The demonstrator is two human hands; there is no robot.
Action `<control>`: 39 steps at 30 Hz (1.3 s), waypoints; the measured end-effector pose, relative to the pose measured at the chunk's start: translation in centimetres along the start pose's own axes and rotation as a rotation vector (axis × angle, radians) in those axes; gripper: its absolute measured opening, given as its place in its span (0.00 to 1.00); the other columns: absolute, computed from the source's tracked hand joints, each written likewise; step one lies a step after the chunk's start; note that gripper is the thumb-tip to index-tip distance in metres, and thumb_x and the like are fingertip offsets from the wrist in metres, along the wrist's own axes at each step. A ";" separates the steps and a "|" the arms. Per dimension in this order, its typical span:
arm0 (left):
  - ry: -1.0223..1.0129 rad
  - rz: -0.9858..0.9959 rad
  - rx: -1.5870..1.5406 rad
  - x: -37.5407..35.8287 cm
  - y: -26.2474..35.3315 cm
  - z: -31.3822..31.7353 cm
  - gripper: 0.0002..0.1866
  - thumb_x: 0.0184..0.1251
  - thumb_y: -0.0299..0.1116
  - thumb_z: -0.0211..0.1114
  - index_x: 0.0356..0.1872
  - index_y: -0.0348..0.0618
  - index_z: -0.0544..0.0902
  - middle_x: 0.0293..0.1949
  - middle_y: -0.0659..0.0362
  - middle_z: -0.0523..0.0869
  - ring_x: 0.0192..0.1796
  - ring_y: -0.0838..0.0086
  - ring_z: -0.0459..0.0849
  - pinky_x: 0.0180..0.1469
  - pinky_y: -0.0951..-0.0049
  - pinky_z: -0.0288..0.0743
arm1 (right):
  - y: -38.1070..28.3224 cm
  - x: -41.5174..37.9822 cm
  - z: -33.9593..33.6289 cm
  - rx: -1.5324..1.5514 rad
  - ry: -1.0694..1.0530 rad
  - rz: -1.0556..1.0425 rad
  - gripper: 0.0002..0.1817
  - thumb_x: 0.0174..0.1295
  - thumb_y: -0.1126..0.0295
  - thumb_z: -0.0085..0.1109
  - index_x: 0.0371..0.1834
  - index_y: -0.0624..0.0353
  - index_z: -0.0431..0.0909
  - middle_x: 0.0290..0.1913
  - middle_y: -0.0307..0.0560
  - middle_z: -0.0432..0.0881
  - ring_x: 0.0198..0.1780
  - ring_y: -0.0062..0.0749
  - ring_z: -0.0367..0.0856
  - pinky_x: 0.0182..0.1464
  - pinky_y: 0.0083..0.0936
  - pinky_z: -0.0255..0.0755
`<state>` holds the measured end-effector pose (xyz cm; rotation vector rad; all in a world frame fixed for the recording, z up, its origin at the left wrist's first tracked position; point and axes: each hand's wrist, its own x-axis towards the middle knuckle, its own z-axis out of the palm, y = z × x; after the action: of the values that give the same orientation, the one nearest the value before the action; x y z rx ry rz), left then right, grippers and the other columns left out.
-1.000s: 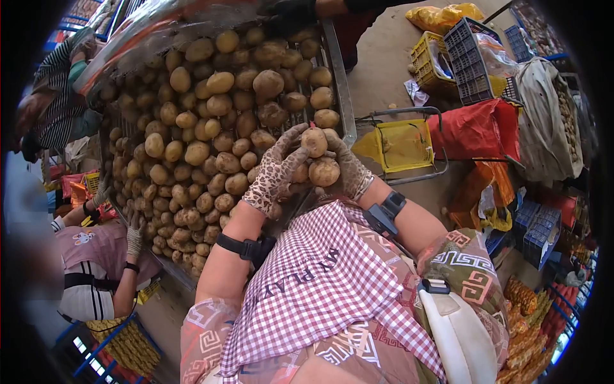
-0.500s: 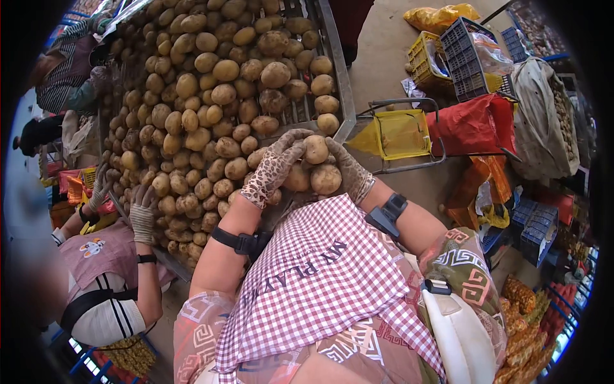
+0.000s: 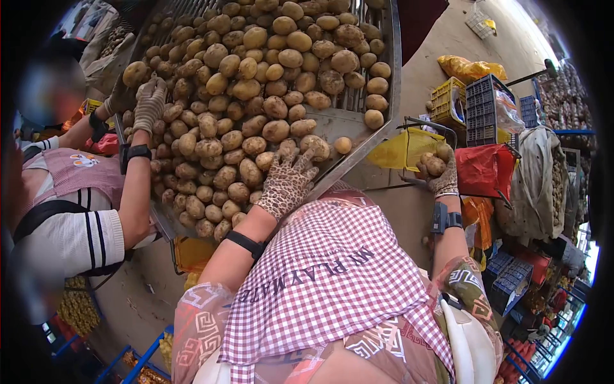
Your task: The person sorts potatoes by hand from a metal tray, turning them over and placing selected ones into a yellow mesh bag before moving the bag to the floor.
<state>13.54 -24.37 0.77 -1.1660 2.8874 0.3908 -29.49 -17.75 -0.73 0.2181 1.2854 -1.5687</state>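
My left hand, in a leopard-print glove, lies with fingers spread at the near edge of the sorting table. Its fingertips touch a potato, and a small potato rests just beyond them. Many potatoes cover the slatted table. Off to the right, my right hand, gloved the same way, is closed around a few potatoes. It is beside the mouth of a yellow mesh bag hung on a metal frame. Part of that grip is hidden by the potatoes.
At left, a co-worker's gloved hands handle potatoes on the same table. A metal rim borders the table. Right of it are a red bag, a dark crate, a yellow crate and a large pale sack.
My hands have separated. The right has carried potatoes rightward to the yellow bag, while the left has opened over the potatoes at the table edge. The view has shifted; the co-worker now lifts a potato.
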 end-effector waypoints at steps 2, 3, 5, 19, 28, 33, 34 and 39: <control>0.121 0.013 -0.048 -1.3 -0.4 1.7 0.17 0.68 0.40 0.56 0.56 0.54 0.82 0.68 0.53 0.70 0.71 0.59 0.66 0.73 0.51 0.51 | 0.0 1.8 -2.0 -0.186 0.267 -0.055 0.28 0.57 0.44 0.64 0.57 0.46 0.75 0.54 0.48 0.80 0.51 0.48 0.81 0.50 0.48 0.78; 0.129 0.002 -0.048 -2.0 -0.6 1.7 0.17 0.68 0.40 0.56 0.56 0.54 0.82 0.68 0.53 0.70 0.71 0.59 0.66 0.73 0.51 0.51 | 0.3 2.2 -2.2 -0.194 0.256 -0.055 0.28 0.57 0.44 0.64 0.57 0.46 0.75 0.54 0.48 0.80 0.51 0.48 0.81 0.50 0.48 0.78; 0.145 -0.005 -0.085 -0.8 -1.7 3.4 0.17 0.67 0.35 0.55 0.55 0.53 0.82 0.63 0.51 0.75 0.67 0.58 0.71 0.71 0.53 0.57 | 0.6 5.2 -2.6 -0.296 0.200 -0.081 0.24 0.61 0.50 0.62 0.57 0.48 0.74 0.50 0.47 0.81 0.48 0.45 0.82 0.53 0.42 0.77; 0.257 -0.329 0.009 -8.2 -3.7 3.7 0.22 0.60 0.31 0.59 0.57 0.46 0.79 0.58 0.52 0.79 0.60 0.57 0.76 0.65 0.55 0.65 | 19.4 -7.9 28.6 -2.236 -1.079 -0.957 0.26 0.57 0.69 0.63 0.60 0.58 0.74 0.57 0.56 0.77 0.57 0.48 0.79 0.58 0.40 0.73; 0.485 -0.578 -0.230 -4.5 -6.8 -3.9 0.19 0.64 0.37 0.62 0.54 0.41 0.80 0.51 0.46 0.83 0.54 0.52 0.81 0.59 0.57 0.74 | 21.6 -8.2 27.9 -2.340 -1.232 -0.974 0.25 0.57 0.71 0.63 0.61 0.56 0.76 0.61 0.49 0.76 0.62 0.46 0.76 0.57 0.39 0.74; 0.583 -0.441 -0.064 3.5 -10.0 -5.7 0.20 0.65 0.35 0.61 0.57 0.42 0.79 0.57 0.47 0.80 0.59 0.53 0.77 0.64 0.57 0.69 | 20.5 -7.0 25.8 -2.267 -1.402 -0.815 0.30 0.60 0.64 0.60 0.67 0.55 0.69 0.59 0.55 0.78 0.58 0.46 0.80 0.57 0.40 0.73; 0.482 -0.373 -0.072 4.8 -9.7 -5.7 0.20 0.64 0.35 0.61 0.57 0.42 0.78 0.58 0.47 0.79 0.61 0.53 0.76 0.65 0.58 0.68 | 19.5 -6.9 25.6 -2.098 -1.397 -0.666 0.29 0.60 0.63 0.60 0.66 0.56 0.69 0.58 0.55 0.79 0.57 0.46 0.80 0.58 0.40 0.73; 0.308 -0.095 -0.286 9.8 -6.8 -5.4 0.21 0.63 0.31 0.62 0.58 0.41 0.78 0.60 0.49 0.78 0.65 0.56 0.73 0.70 0.59 0.63 | 15.1 -5.5 23.1 -1.349 -1.368 -0.329 0.27 0.59 0.57 0.63 0.58 0.61 0.77 0.54 0.55 0.82 0.52 0.42 0.82 0.57 0.34 0.72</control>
<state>11.59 -37.06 3.53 -1.5222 3.0903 0.6994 -5.04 -31.14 3.20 -1.6552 0.9060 -0.4386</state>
